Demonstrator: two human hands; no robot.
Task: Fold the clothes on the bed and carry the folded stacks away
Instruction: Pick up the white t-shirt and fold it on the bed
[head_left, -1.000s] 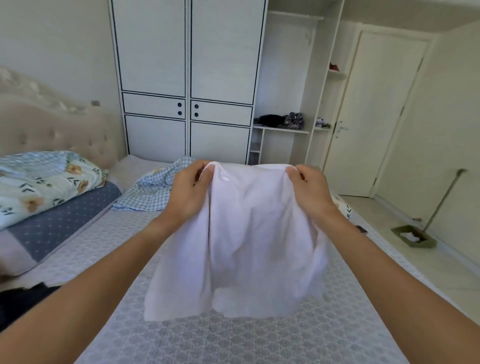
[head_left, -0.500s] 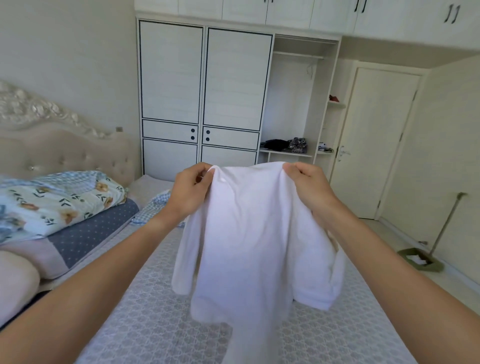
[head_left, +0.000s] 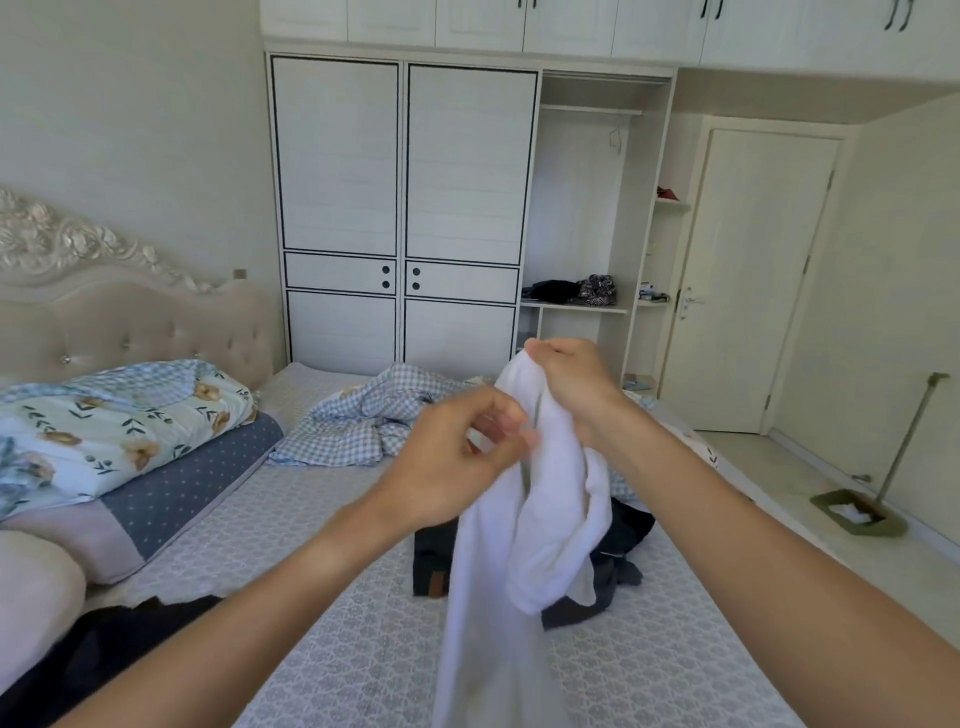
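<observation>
A white shirt (head_left: 519, 545) hangs bunched in the air above the bed (head_left: 322, 519). My right hand (head_left: 571, 384) grips its top edge in a fist. My left hand (head_left: 457, 457) is just left of the shirt, its blurred fingertips pinching at the fabric a little lower. Behind the shirt a dark garment (head_left: 618, 551) lies on the mattress. A blue checked garment (head_left: 363, 421) lies crumpled farther back. Another dark piece of clothing (head_left: 104, 649) lies at the bed's near left edge.
Floral and dotted bedding (head_left: 119, 431) is stacked by the headboard on the left. A white wardrobe (head_left: 405, 208) stands behind the bed, with an open shelf holding clothes (head_left: 576, 291). A closed door (head_left: 748, 280) and a dustpan with a long handle (head_left: 862, 509) are on the right.
The shirt was held spread between both hands. Now it hangs bunched from my right hand, and my left hand has moved right to the cloth below it. The view has tilted up.
</observation>
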